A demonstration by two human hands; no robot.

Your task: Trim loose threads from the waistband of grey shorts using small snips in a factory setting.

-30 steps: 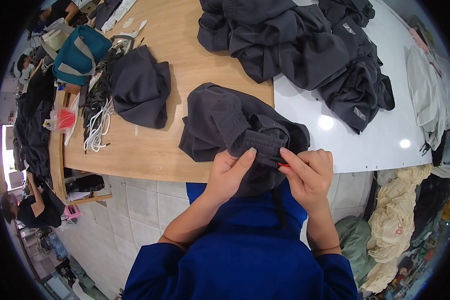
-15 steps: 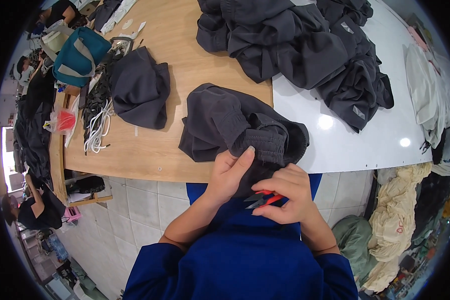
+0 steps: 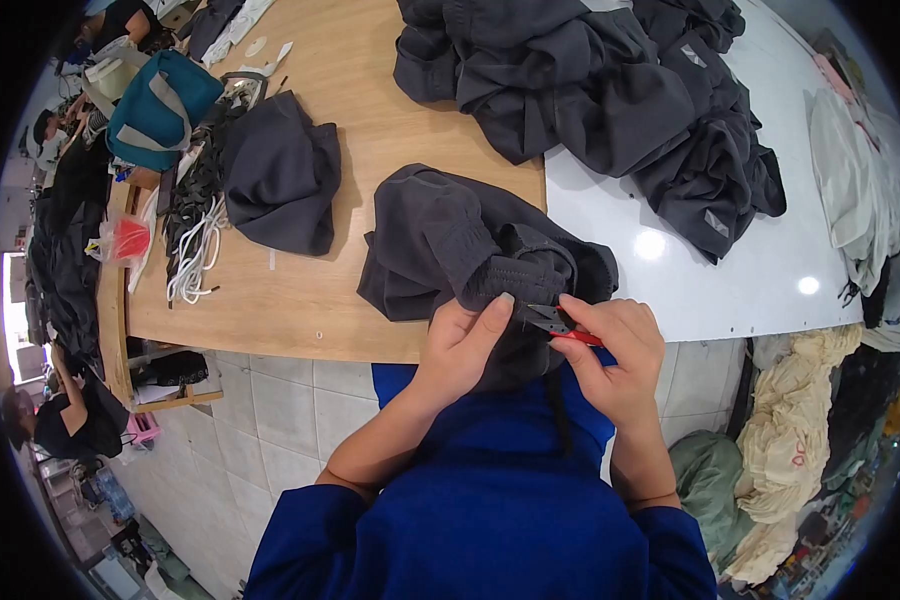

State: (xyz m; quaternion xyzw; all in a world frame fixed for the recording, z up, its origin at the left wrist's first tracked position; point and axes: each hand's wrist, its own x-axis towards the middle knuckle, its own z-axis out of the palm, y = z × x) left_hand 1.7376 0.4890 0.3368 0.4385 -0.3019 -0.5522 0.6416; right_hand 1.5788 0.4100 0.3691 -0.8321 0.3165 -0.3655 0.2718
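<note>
A dark grey garment [image 3: 410, 235] with a gathered, stitched elastic waistband [image 3: 510, 280] lies bunched at the table's front edge, part of it drooping over. My left hand [image 3: 460, 345] pinches the waistband, thumb on top. In my right hand [image 3: 618, 350] are red-handled thread snips [image 3: 582, 337], held between thumb and fingers. Their grey blades point left and touch or nearly touch the cloth just right of my left thumb. Whether a thread lies between the blades is too small to tell. From the garment's lower side a dark cord [image 3: 558, 405] hangs over my blue clothing.
Another dark grey garment [image 3: 282, 175] lies to the left, near white cords [image 3: 198, 262] and a teal bag [image 3: 165, 110]. A large heap of dark garments [image 3: 580, 90] covers the back. Cream cloth [image 3: 790, 430] is piled beyond the table on the right. Other people work at far left.
My right hand has moved up with the snips, bringing the blades to the waistband beside my left thumb. The dark cord now shows hanging below. My left hand stays nearly in place.
</note>
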